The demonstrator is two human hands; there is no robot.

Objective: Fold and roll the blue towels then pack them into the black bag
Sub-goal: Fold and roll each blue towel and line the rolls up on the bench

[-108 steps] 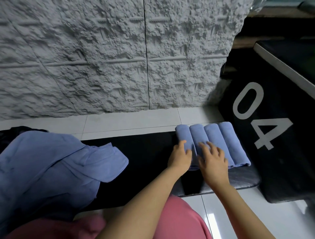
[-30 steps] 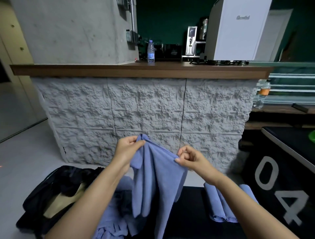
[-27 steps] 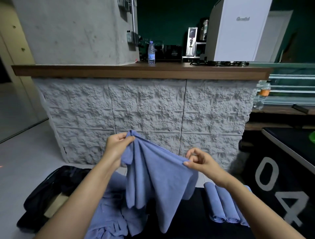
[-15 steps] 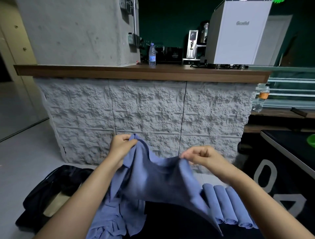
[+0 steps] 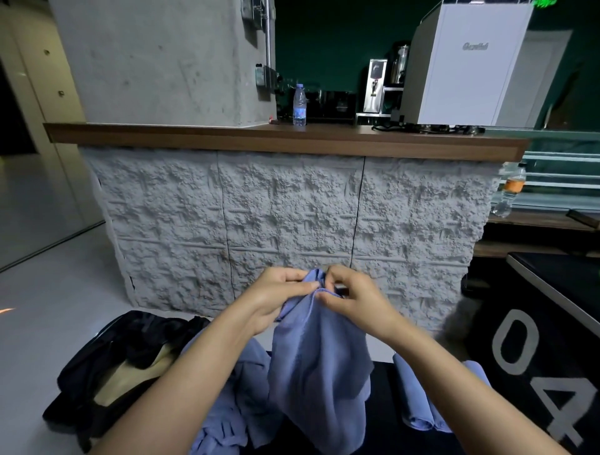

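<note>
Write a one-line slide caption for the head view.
Left hand and right hand pinch a hanging blue towel at its top; rolled towels and black bag below.

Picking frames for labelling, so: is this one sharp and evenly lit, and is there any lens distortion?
Head view: left hand, right hand and towel fairly sharp; light dim and uneven, the black bag nearly lost in shadow; sides of the counter slant, a wide-angle effect; green glow top right.

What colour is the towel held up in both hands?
Plain blue towel, clearest in the head view.
</note>
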